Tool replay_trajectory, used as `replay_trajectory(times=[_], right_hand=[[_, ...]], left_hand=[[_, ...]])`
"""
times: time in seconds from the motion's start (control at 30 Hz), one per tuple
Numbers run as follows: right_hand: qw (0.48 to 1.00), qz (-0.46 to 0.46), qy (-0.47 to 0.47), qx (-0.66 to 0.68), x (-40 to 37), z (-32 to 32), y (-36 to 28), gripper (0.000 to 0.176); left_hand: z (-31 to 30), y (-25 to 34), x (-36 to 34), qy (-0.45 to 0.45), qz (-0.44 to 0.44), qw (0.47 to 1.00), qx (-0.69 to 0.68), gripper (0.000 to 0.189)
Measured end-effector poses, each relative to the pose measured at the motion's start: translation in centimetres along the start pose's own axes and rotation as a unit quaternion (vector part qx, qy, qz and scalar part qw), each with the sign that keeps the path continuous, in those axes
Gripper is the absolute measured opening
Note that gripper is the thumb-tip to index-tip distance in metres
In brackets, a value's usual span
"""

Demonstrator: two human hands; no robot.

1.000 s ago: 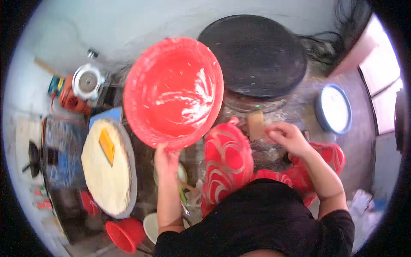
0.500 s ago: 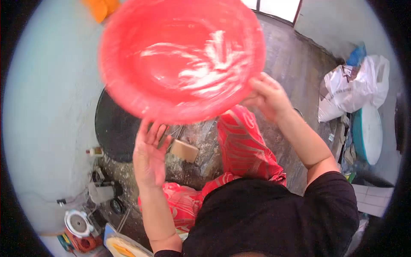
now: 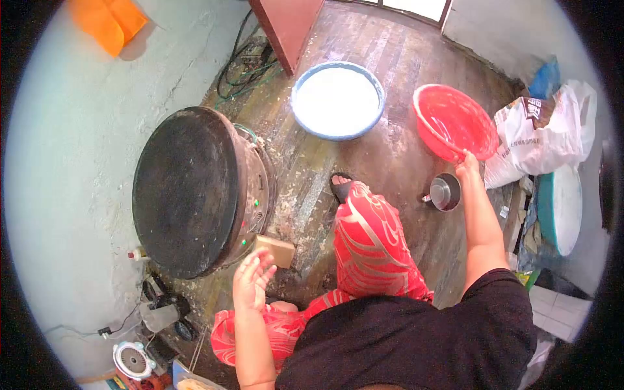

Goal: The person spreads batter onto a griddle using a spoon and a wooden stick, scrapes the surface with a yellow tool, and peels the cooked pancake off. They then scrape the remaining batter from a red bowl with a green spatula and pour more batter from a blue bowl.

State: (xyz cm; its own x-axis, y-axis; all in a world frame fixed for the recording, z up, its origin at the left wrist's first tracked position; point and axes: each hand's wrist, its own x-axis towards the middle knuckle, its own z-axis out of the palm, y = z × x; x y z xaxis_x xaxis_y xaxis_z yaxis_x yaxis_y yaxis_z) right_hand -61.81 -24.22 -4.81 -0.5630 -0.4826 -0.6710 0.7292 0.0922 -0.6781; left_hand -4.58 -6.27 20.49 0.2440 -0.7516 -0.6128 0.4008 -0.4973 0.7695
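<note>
My right hand (image 3: 467,164) grips the near rim of a red basin (image 3: 458,120), which is tilted and has wet, shiny streaks inside. My left hand (image 3: 254,279) is raised with its fingers apart and nothing in it, beside a small tan block (image 3: 276,251). Ahead on the floor sits a blue-rimmed basin (image 3: 338,101) of white contents. A small metal pot (image 3: 445,192) stands just below the red basin. To the left is a large round black griddle (image 3: 186,193) with green lights on its side.
White plastic bags (image 3: 543,133) and a teal-rimmed basin (image 3: 560,211) are at the right wall. Cables (image 3: 242,75) lie by a reddish panel (image 3: 286,29). A small fan-like device (image 3: 133,361) is at the lower left. Orange cloth (image 3: 110,25) hangs on the left wall.
The red basin has moved from high in front, near both hands, to the right, held by my right hand alone. My left hand has come down away from it. The blue-rimmed basin and pot now show.
</note>
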Motion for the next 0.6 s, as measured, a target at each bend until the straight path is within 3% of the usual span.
replay_trajectory(times=[0.07, 0.23, 0.3, 0.43, 0.53, 0.6], right_hand=[[0.996, 0.067, 0.016, 0.053, 2.0, -0.3, 0.7, 0.012], [0.995, 0.052, -0.008, 0.083, 4.9, 1.8, 4.8, 0.024], [0.964, 0.254, 0.037, 0.062, 2.3, 5.2, 7.4, 0.03], [0.93, 0.271, -0.2, -0.147, -4.5, 13.5, 14.5, 0.032], [0.931, 0.274, -0.169, -0.169, -6.3, 18.2, 18.7, 0.025], [0.941, 0.291, -0.156, -0.073, -5.9, 19.9, 21.2, 0.019]], left_hand=[[-0.7, -1.1, 0.6, 0.014, -0.025, 1.0, -0.004, 0.029], [-0.9, -3.8, 2.2, 0.036, -0.116, 0.993, -0.011, 0.028], [-0.5, -4.6, 3.4, 0.04, -0.137, 0.99, -0.015, 0.028], [1.6, -4.9, 5.8, 0.028, -0.17, 0.985, -0.007, 0.027], [3.6, -4.7, 7.7, -0.007, -0.173, 0.985, 0.013, 0.028], [4.2, -4.8, 9.3, -0.027, -0.173, 0.984, 0.026, 0.029]])
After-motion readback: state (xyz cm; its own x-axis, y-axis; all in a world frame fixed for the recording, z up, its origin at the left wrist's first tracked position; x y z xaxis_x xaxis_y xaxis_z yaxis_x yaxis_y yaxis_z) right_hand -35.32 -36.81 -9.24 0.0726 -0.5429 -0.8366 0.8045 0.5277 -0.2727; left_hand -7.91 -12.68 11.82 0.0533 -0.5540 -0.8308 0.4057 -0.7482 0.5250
